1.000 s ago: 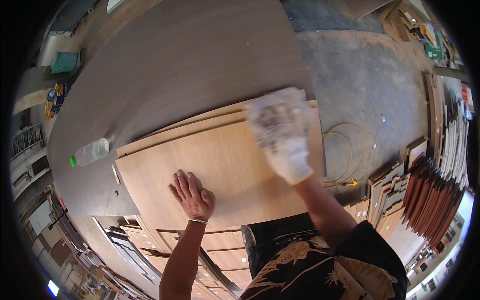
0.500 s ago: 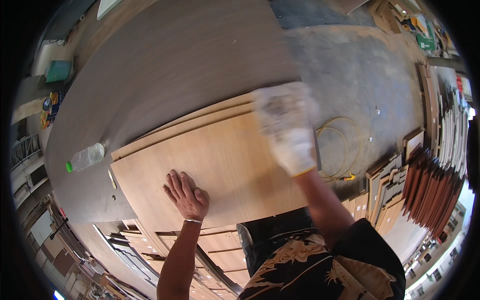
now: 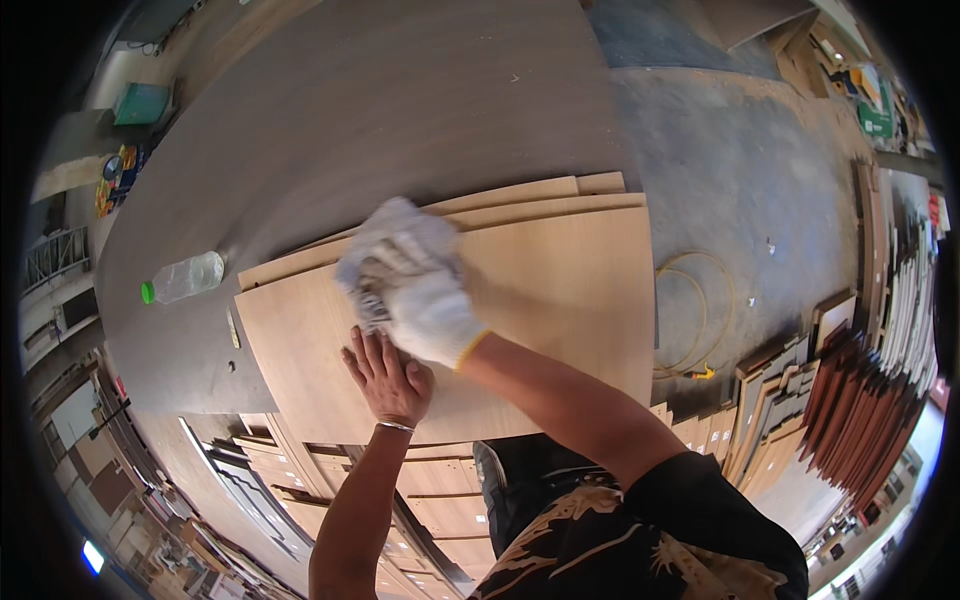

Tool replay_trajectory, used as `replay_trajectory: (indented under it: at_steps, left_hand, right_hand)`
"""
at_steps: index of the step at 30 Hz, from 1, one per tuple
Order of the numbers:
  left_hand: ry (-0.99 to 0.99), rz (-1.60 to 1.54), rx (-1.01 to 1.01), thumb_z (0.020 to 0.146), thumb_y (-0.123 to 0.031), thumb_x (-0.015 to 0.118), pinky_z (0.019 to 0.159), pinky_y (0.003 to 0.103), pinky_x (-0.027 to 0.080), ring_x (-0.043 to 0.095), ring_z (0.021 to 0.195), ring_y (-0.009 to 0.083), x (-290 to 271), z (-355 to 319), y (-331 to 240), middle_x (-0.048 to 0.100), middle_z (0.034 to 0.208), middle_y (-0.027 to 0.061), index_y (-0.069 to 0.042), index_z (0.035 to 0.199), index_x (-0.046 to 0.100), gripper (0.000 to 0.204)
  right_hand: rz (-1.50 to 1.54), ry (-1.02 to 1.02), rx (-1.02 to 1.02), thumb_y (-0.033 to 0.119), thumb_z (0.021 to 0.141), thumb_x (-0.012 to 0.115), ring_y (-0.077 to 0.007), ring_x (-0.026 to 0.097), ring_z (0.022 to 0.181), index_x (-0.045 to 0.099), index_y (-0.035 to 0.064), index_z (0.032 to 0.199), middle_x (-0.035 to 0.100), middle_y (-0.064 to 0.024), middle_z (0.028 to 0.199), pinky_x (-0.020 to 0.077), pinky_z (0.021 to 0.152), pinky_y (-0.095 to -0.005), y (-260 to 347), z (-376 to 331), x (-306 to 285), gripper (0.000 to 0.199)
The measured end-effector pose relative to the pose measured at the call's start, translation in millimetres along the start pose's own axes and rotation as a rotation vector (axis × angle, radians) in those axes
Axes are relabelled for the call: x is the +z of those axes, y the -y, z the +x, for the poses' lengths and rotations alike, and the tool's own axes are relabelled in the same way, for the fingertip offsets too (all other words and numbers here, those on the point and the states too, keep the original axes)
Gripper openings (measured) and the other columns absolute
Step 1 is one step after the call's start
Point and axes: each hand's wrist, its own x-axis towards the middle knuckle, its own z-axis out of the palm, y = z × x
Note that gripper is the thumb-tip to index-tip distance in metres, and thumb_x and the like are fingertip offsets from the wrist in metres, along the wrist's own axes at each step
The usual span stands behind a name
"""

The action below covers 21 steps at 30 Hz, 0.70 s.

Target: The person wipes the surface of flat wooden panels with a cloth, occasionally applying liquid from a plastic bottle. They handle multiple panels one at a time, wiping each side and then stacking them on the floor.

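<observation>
A light wood panel (image 3: 560, 290) lies on top of a small stack of similar panels, turned slightly askew. My bare left hand (image 3: 392, 382) rests flat on its near left part, fingers stretched out and a thin bracelet at the wrist. Just beyond those fingers, my right hand (image 3: 425, 305) wears a white knitted glove with a yellow cuff. It presses a pale grey rag (image 3: 400, 222) on the panel's far left part. Motion blurs the rag and the gloved fingers.
The stack lies on a large dark grey tabletop (image 3: 400, 110). Left of it are a clear bottle (image 3: 190, 278) with a green cap and a small yellowish tool (image 3: 234, 328). A coiled yellow hose (image 3: 700, 262) is on the floor at right, near stacked boards (image 3: 850, 385).
My right hand has swept with the rag from the panel's far right end to its left part. My left hand stays flat on the panel; the view has shifted slightly.
</observation>
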Motion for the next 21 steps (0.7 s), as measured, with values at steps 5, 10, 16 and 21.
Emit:
replay_trajectory:
  at_steps: [5, 10, 16, 21]
  left_hand:
    - [0.001, -0.047, 0.001, 0.1, -0.035, 0.042, 0.125, 0.069, 0.01, 0.024, 0.156, 0.0505, -11.0, 12.3, -14.5, 0.032, 0.166, 0.0301, 0.002, 0.156, 0.039, 0.067]
    - [0.028, -0.086, -0.026, 0.099, -0.035, 0.042, 0.124, 0.071, 0.009, 0.022, 0.158, 0.0487, -9.5, 6.3, -10.5, 0.029, 0.168, 0.0285, -0.002, 0.158, 0.039, 0.067]
    - [0.035, -0.108, -0.033, 0.098, -0.034, 0.044, 0.124, 0.072, 0.009, 0.022, 0.158, 0.0487, -8.9, 4.4, -12.8, 0.029, 0.168, 0.0288, -0.005, 0.16, 0.038, 0.069]
    - [0.219, -0.115, 0.002, 0.095, -0.051, 0.054, 0.123, 0.072, 0.015, 0.031, 0.153, 0.0479, -8.3, 3.7, -11.6, 0.036, 0.165, 0.0261, -0.005, 0.154, 0.045, 0.075]
  right_hand:
    - [-0.499, -0.164, 0.185, 0.025, 0.101, 0.062, -0.0356, 0.042, 0.148, 0.058, 0.0109, 0.148, 0.048, -0.0152, 0.158, 0.0296, 0.124, -0.053, -115.4, -88.9, -129.6, 0.049]
    - [-0.525, -0.171, 0.387, 0.02, 0.095, 0.07, -0.0374, 0.042, 0.148, 0.058, 0.0171, 0.148, 0.048, -0.0153, 0.158, 0.0256, 0.128, -0.0533, -114.2, -99.7, -157.4, 0.055]
    - [-0.415, -0.033, 0.007, 0.024, 0.087, 0.072, -0.0423, 0.042, 0.148, 0.063, 0.0069, 0.14, 0.054, -0.0202, 0.151, 0.0261, 0.126, -0.0576, -23.4, -19.6, -39.9, 0.057]
    - [-0.11, 0.009, -0.224, 0.022, 0.088, 0.064, -0.0389, 0.043, 0.148, 0.072, 0.0077, 0.127, 0.058, -0.0113, 0.15, 0.0259, 0.126, -0.0561, 82.4, 92.8, 109.4, 0.042]
